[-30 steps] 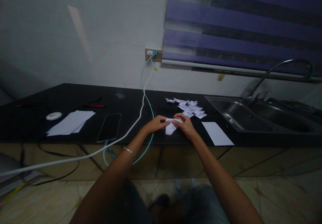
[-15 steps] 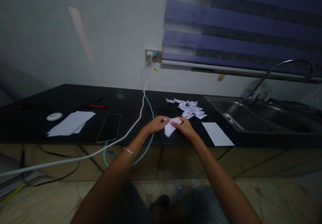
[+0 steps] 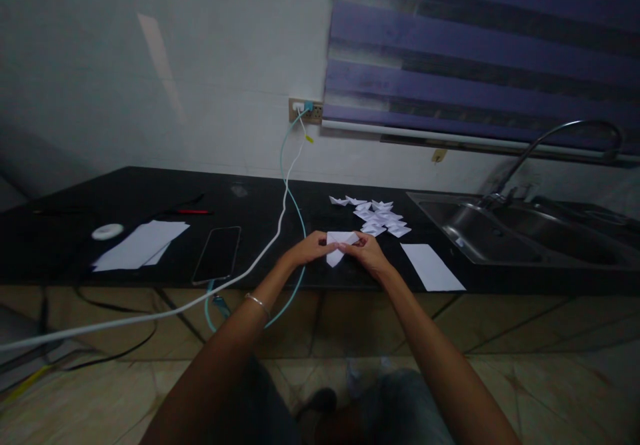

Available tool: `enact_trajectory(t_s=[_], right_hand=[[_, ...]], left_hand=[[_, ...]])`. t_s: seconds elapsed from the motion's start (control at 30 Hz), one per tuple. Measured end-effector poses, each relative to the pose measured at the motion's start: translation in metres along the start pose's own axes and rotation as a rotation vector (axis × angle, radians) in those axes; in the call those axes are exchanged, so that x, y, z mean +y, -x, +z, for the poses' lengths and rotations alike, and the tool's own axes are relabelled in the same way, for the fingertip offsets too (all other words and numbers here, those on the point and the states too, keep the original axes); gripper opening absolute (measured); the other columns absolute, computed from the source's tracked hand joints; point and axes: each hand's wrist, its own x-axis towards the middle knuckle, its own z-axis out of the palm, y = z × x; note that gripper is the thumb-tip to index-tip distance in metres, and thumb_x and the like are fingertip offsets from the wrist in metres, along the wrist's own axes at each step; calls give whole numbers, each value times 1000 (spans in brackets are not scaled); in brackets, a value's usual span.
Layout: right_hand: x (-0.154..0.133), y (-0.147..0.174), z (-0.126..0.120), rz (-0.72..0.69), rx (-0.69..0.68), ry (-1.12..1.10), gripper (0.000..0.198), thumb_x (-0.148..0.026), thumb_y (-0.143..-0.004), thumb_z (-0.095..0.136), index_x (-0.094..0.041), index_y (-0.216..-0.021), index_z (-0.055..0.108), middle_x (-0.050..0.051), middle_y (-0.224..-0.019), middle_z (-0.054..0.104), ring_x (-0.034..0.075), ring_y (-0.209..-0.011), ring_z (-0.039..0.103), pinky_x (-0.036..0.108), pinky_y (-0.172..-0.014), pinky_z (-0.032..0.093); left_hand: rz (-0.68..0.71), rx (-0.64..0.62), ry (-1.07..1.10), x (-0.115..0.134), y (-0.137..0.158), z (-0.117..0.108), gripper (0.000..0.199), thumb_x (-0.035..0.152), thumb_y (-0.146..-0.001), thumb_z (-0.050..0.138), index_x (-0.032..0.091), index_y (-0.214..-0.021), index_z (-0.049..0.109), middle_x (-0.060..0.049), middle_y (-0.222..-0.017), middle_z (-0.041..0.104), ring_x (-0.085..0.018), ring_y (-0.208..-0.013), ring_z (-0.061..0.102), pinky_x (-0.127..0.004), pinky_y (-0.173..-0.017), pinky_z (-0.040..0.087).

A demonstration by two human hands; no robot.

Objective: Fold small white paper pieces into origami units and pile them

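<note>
A small folded white paper is held between my two hands above the front part of the black counter. It has a wide straight top edge and a point toward me. My left hand grips its left side, and my right hand grips the right side. Both thumbs press near its middle, almost meeting. Just beyond my right hand lies a cluster of folded paper boats. To the right of that hand a flat white paper strip rests near the counter's front edge.
On the left are a stack of white paper, a phone, a white round object and a red pen. A white cable and a teal cable cross the counter. A metal sink is at right.
Both thumbs have shifted on the folded paper and come closer together at its middle. Its top edge now appears straighter and its folds more open to view.
</note>
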Motion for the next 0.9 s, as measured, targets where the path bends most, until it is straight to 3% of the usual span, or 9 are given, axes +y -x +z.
enact_trajectory(t_s=[0.2, 0.33, 0.5, 0.63, 0.77, 0.9], right_hand=[[1, 0, -2, 1, -33, 26, 35, -36, -57, 82, -17, -82, 66, 2, -79, 69, 16, -67, 61, 27, -65, 47], [6, -2, -4, -2, -52, 42, 32, -34, -57, 81, -17, -77, 63, 0, -74, 67, 14, -64, 59, 27, -63, 47], [9, -5, -3, 0, 41, -23, 51, -30, -51, 84, -21, -93, 56, -1, -75, 67, 17, -66, 63, 28, -63, 49], [8, -7, -3, 8, 104, -85, 57, -32, -51, 84, -22, -97, 51, 1, -78, 70, 19, -67, 65, 32, -65, 51], [6, -5, -4, -50, 157, -27, 51, -36, -57, 80, -23, -98, 54, -3, -67, 66, 14, -54, 59, 26, -54, 46], [3, -2, -3, -123, 91, 104, 48, -38, -66, 75, -22, -110, 60, -1, -69, 66, 15, -59, 60, 28, -56, 47]], left_hand=[[-27, -46, 105, -8, -3, -2, 38, 47, -82, 56, 9, -85, 62, 2, -62, 51, -8, -53, 41, -20, -51, 30], [18, -26, -17, -7, -2, -1, 41, 49, -82, 54, 9, -83, 63, 1, -67, 53, -9, -59, 43, -21, -55, 32], [58, 10, -77, -3, -1, -2, 42, 50, -82, 54, 9, -83, 64, -1, -70, 56, -11, -64, 47, -22, -60, 35], [18, 55, -70, -3, -1, -3, 46, 53, -81, 54, 9, -72, 62, 1, -59, 50, -9, -55, 42, -21, -52, 29], [-6, -48, -101, -2, 0, -4, 50, 55, -81, 53, 9, -64, 62, 1, -53, 48, -7, -48, 38, -21, -48, 24], [-49, -103, -154, 1, 2, -3, 54, 58, -80, 51, 8, -63, 64, 0, -50, 49, -7, -45, 37, -21, -46, 24]])
